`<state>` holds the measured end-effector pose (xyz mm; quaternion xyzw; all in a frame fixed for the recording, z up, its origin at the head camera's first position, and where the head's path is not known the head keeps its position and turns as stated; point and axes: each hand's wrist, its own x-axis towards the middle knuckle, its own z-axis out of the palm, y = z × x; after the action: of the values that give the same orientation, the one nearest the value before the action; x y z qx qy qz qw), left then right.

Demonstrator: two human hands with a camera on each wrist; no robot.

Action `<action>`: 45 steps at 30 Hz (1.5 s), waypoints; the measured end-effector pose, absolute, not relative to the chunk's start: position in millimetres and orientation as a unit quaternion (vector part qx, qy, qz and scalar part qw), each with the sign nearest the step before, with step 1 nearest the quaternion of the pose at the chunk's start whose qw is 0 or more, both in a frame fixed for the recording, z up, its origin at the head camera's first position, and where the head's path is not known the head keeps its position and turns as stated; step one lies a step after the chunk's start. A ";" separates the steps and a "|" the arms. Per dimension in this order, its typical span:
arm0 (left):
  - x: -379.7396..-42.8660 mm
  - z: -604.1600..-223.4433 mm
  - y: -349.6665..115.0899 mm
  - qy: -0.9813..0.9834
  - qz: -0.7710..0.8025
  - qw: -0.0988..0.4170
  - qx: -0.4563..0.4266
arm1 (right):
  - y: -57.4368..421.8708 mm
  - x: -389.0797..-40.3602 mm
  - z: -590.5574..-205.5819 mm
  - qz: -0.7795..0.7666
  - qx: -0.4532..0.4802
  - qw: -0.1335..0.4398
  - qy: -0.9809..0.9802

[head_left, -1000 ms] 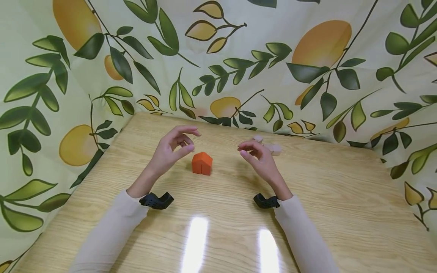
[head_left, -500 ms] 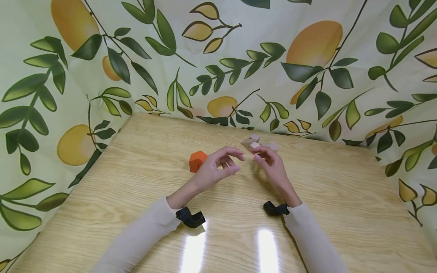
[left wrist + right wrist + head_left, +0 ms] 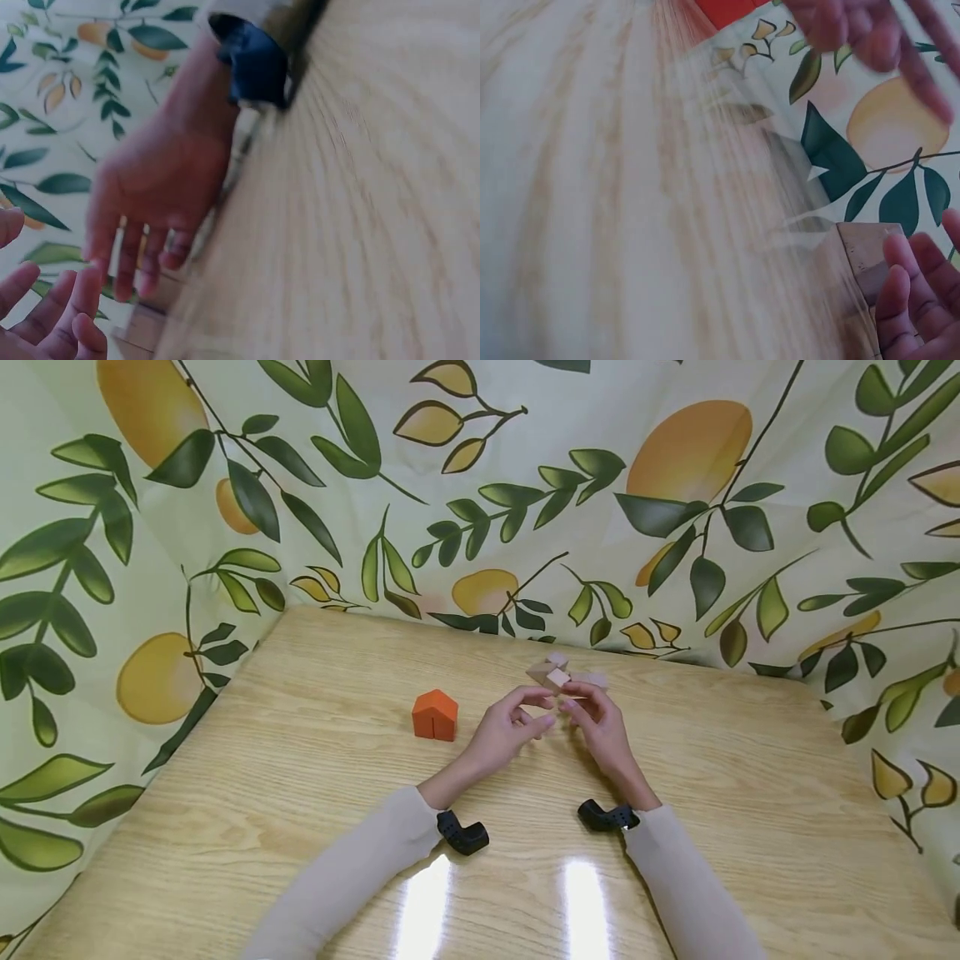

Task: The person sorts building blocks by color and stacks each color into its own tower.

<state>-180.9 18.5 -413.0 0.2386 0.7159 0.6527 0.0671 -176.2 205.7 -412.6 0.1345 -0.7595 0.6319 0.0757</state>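
Note:
My left hand [image 3: 506, 731] hovers over the table, its fingers loosely bent with nothing in them. My right hand [image 3: 603, 731] is close beside it on the right, fingers relaxed. Just beyond the fingertips of both is a small group of pale wooden blocks [image 3: 558, 678]. In the right wrist view a right fingertip lies very near a wooden block [image 3: 866, 251]; contact cannot be made out. An orange house-shaped block [image 3: 434, 717], seamed down its front, stands upright left of my left hand. Part of the block group is hidden behind my right fingers.
The wooden table [image 3: 315, 793] ends at the back against a hanging cloth [image 3: 360, 518] printed with fruit and leaves. A black wrist camera [image 3: 462, 833] sits on the left wrist and a second black camera [image 3: 606, 817] on the right.
My left hand has moved right, past the orange block, to beside the right hand. My right hand has shifted slightly right and nearer, uncovering more of the wooden blocks.

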 end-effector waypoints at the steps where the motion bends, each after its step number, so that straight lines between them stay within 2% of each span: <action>1: -183.5 -416.4 19.9 0.718 0.654 0.064 0.229 | 205.5 -177.2 -413.5 0.631 0.131 0.074 -0.761; 8: -203.5 -435.4 26.5 0.714 0.673 0.057 0.184 | 201.9 -181.1 -419.3 0.636 0.114 0.066 -0.760; 18: -226.8 -442.4 29.0 0.704 0.691 0.054 0.155 | 199.4 -184.6 -419.8 0.644 0.122 0.069 -0.752; 25: -230.6 -442.1 32.6 0.755 0.632 0.046 0.168 | 200.1 -187.5 -417.7 0.638 0.129 0.059 -0.757; 38: -235.5 -442.0 37.2 0.756 0.630 0.039 0.173 | 201.4 -194.3 -415.6 0.609 0.156 0.047 -0.776; 45: -235.1 -446.8 37.6 0.779 0.602 0.028 0.175 | 200.4 -194.6 -418.5 0.605 0.134 0.045 -0.784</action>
<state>-235.1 37.6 -446.8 0.1753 0.7786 0.6019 0.0277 -194.6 200.4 -418.5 0.1338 -0.7836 0.6050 0.0445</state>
